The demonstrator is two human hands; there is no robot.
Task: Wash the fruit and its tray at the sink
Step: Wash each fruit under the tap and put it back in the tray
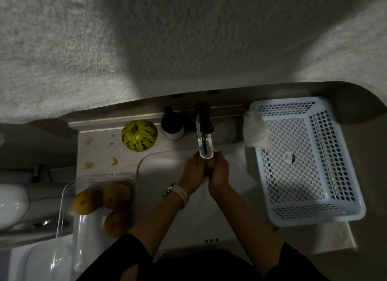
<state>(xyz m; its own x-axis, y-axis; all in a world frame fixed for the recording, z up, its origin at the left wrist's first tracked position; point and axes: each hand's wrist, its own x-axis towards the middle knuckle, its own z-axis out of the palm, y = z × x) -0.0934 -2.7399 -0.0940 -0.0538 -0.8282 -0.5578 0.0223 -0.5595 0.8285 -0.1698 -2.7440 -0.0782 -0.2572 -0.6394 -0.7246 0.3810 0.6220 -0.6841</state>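
Both hands cup one yellow fruit (210,165) under the faucet (204,132), over the sink (159,176): left hand (193,168) wraps its left side, right hand (219,170) its right. Water flow isn't discernible in the dim light.

Advice: rotate the fruit between the palms under the spout, keep it low in the basin to limit splash, grip firm as wet skin likely slips.

Three more fruits sit in the clear tray (67,188) at 8 o'clock. Striped melon (139,135) at 11 on the stained counter (98,148); dark dispenser (172,124) beside the faucet. White basket (310,215) at 3, cloth (256,132) on its rim. Rough plaster wall above.
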